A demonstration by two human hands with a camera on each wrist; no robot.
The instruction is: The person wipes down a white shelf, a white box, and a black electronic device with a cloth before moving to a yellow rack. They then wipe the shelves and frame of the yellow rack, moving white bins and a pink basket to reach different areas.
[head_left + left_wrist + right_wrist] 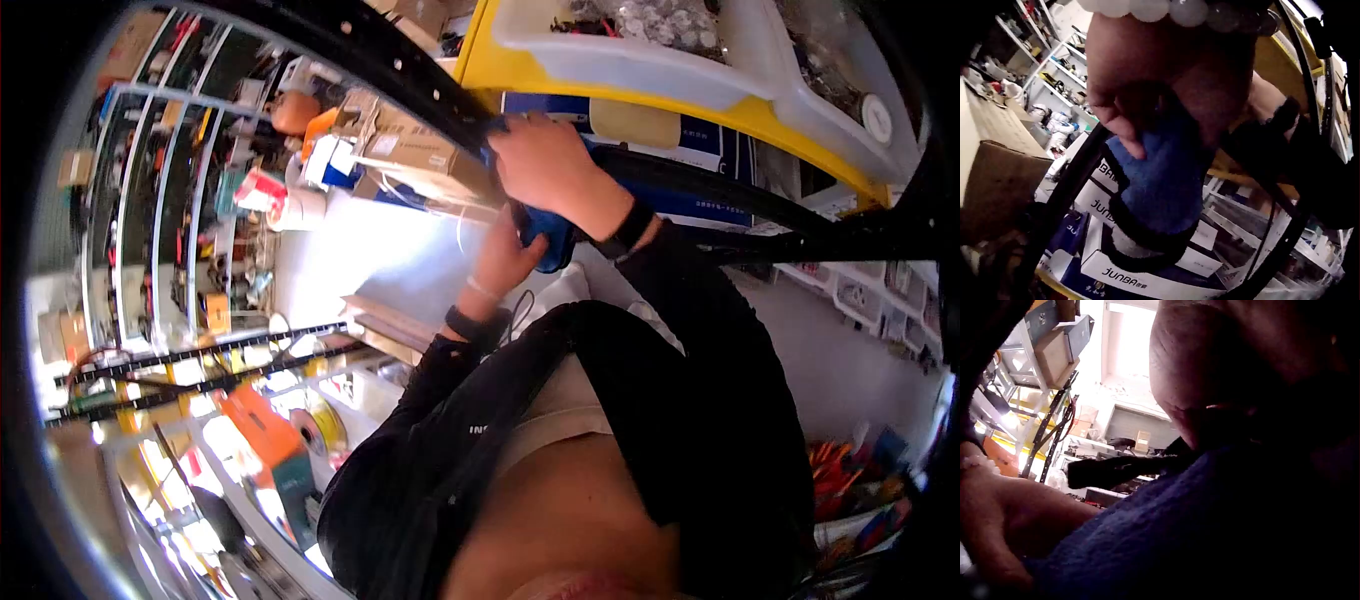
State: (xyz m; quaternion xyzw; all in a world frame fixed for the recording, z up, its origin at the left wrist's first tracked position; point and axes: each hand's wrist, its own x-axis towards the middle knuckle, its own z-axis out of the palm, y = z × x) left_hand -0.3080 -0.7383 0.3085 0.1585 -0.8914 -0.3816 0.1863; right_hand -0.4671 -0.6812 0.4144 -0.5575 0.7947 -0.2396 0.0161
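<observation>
A blue fleecy fabric piece with black edging (550, 238) is between my two hands. My left hand (503, 252), wearing a pale bead bracelet, grips it from the lower side, its thumb against the blue face. In the left wrist view, its fingers curl into the blue fabric (1163, 187), and the black-trimmed end hangs below. My right hand (552, 170) holds the upper part, fingers bent over it beside the black shelf post. In the right wrist view, a black strap (1116, 472) sticks out beyond the fuzzy blue cloth (1141, 531); the right fingertips are in shadow.
A black perforated shelf post (400, 70) slants beside the hands. Behind them are blue-and-white boxes (650, 130) and a yellow-edged shelf (620, 90) bearing clear bins. Cardboard boxes (430, 155) stand to the left. An orange box (260, 425) sits on the lower-left rack.
</observation>
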